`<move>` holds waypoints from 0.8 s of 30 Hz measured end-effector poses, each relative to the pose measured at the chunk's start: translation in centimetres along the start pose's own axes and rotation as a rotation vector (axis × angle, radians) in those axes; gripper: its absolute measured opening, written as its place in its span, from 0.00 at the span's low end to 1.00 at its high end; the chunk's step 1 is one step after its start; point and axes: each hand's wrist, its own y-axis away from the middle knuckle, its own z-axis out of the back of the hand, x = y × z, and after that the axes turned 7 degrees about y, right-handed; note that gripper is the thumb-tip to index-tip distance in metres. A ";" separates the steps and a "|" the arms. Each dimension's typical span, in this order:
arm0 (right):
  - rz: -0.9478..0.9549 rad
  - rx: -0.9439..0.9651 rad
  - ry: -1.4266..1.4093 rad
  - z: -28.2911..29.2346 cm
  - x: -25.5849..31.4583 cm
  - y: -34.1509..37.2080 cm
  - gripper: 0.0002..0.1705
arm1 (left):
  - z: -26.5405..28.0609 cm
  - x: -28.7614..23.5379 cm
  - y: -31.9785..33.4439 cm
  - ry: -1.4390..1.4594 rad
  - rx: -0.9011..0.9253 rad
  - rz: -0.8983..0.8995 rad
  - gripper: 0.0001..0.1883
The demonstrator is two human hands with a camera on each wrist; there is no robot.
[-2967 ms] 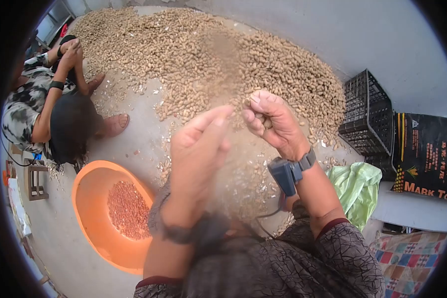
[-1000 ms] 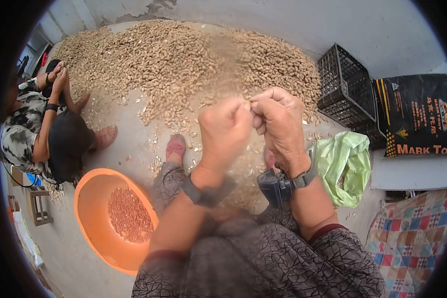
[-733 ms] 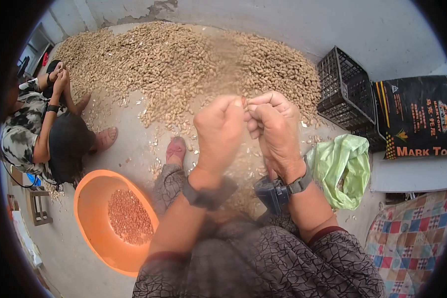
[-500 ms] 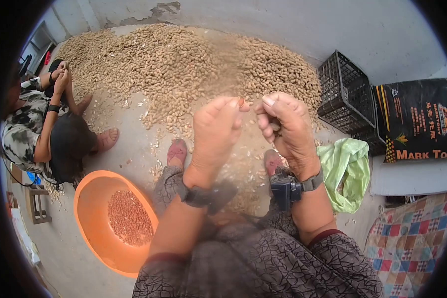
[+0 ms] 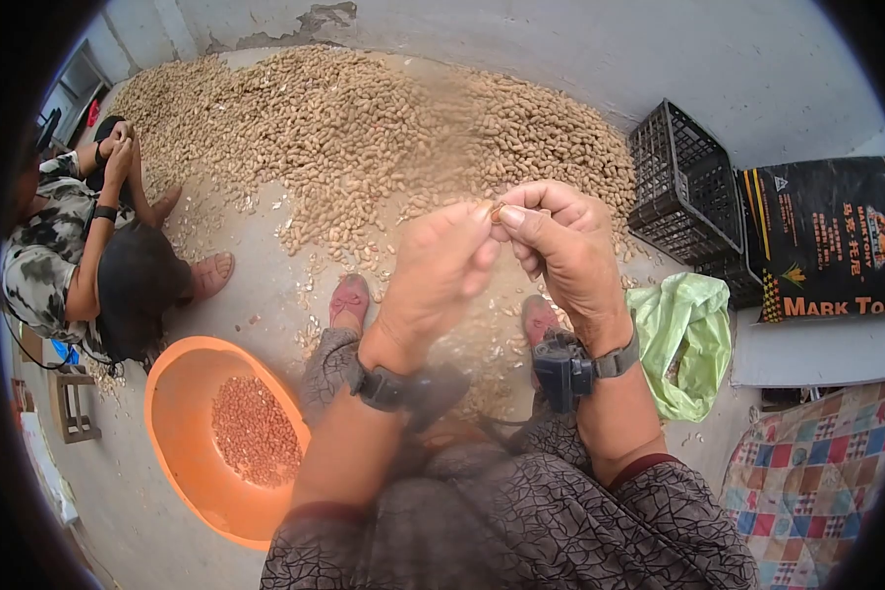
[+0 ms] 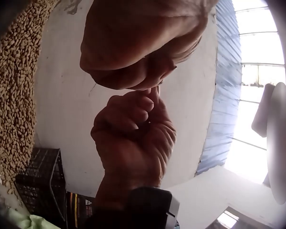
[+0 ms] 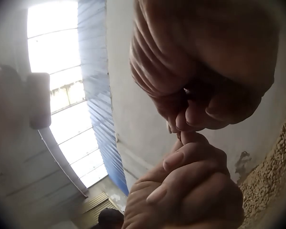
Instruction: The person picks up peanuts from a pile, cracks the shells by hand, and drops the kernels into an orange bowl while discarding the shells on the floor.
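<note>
In the head view my two hands meet at the fingertips above the floor. My left hand (image 5: 433,261) and my right hand (image 5: 570,241) pinch a small peanut (image 5: 497,209) between thumbs and fingers. Most of it is hidden by the fingertips. The other fingers of the right hand (image 7: 205,67) curl into the palm in the right wrist view. In the left wrist view the left hand (image 6: 138,43) has its fingers folded, its tips touching those of the other hand. A large heap of unshelled peanuts (image 5: 334,118) spreads beyond them along the wall.
An orange basin (image 5: 172,413) with reddish shelled kernels (image 5: 256,428) stands at lower left. Another person (image 5: 69,236) sits at far left. On the right are black crates (image 5: 683,182), a green plastic bag (image 5: 683,344) and a black printed sack (image 5: 831,236). Shell bits litter the floor.
Half a second ago my hands were apart, with a reddish kernel at the left fingertips; now the fingertips are together again. Over three seconds the head view has shifted, bringing my feet into sight.
</note>
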 end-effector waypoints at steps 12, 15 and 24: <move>0.538 -0.146 0.596 -0.7 -1.9 -0.1 0.02 | 0.2 -0.2 0.1 -0.103 -0.090 0.003 0.13; 0.496 -0.127 0.547 -0.7 -1.3 0.1 0.02 | 1.0 -0.1 -0.1 -0.072 -0.042 0.048 0.11; 0.144 0.059 0.362 0.0 0.0 0.0 0.12 | 2.3 -6.3 1.2 -0.110 -0.241 -0.141 0.06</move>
